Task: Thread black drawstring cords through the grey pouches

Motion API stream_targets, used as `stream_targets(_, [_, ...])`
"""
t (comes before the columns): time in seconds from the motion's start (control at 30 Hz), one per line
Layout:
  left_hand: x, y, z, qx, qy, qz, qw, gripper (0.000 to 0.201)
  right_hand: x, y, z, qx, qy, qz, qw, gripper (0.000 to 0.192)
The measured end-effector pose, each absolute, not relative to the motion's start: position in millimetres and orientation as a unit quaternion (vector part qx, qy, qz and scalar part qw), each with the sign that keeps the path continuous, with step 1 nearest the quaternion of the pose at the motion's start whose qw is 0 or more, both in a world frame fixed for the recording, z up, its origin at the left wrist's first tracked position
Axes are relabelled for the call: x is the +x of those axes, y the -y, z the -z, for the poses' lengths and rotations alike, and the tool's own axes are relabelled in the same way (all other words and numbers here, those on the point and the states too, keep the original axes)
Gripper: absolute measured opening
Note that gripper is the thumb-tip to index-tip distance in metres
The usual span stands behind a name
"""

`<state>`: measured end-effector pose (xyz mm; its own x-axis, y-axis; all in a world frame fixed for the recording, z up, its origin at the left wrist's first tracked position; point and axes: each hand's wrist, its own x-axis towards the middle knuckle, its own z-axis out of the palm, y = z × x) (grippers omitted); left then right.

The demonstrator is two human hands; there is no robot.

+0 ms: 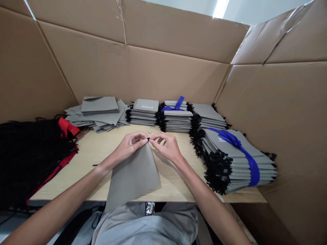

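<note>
A flat grey bag (135,173) hangs at a slant below my hands, its lower part reaching past the table's front edge. At its top corner sits a small black cord knot (148,139). My left hand (132,144) pinches the cord at this corner from the left, thumb and forefinger together. From the other side my right hand (165,144) pinches the same black cord, its fingertips almost meeting the left ones. Most of the cord is hidden by the fingers. A thin needle-like rod lies on the table just behind my right hand.
Loose grey pieces (99,110) are piled at the back left. Corded grey stacks (145,115) line the back; a blue ribbon (240,146) ties the large bundle (245,166) at right. Black cords (30,156) heap at left. Cardboard walls (176,68) enclose the wooden table (102,183).
</note>
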<state>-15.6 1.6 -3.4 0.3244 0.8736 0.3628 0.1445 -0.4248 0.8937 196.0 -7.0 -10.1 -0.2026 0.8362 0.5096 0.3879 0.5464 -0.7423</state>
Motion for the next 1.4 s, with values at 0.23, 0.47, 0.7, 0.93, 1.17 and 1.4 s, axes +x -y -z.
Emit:
stream_targets(0.23, [-14,-3,5,0.709,-0.367,-0.467,0.379,0.043,195,8,13,-0.405,0.775,-0.166,0.456,0.012])
stream_targets(0.47, [-14,-1,6,0.707,-0.383,-0.477,0.356,0.043,188,15,16,-0.436,0.794,-0.089,0.414,0.014])
stream_targets(0.7, [-11,0,7,0.702,-0.377,-0.489,0.355,0.045,184,14,20,-0.447,0.796,-0.019,0.407,0.015])
stream_targets(0.93, [-9,3,4,0.708,-0.374,-0.472,0.369,0.052,190,11,19,-0.422,0.805,-0.029,0.415,0.013])
stream_targets(1.17, [-10,2,-1,0.707,-0.370,-0.470,0.378,0.044,192,10,19,-0.413,0.812,-0.022,0.412,0.011])
stream_targets(1.4, [-13,2,-3,0.713,-0.382,-0.460,0.367,0.049,193,11,16,-0.419,0.811,-0.024,0.408,0.016])
